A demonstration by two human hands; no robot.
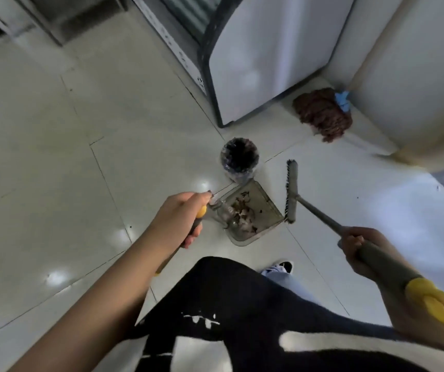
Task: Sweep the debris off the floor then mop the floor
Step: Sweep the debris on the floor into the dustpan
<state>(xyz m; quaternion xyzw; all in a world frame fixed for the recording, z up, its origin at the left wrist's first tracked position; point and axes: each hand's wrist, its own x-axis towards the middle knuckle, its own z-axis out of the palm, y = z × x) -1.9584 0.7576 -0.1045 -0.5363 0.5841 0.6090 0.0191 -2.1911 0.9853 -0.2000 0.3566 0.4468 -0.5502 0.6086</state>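
Over dustpan (253,210), hands (180,216) around handles.

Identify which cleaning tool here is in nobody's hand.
The mop, lying beside the wall. The left hand grips the dustpan and the right hand grips the broom.

Home utility corner: washing machine (266,57), mop (322,114)

Left hand (182,217) grips the dustpan (253,213) handle – brown debris (242,213) inside. Right hand (360,249) holds the broom (292,194) (head touching the pan's 3 o'clock edge). Bin (239,158) at the pan's 12, mop (322,112) at 1.
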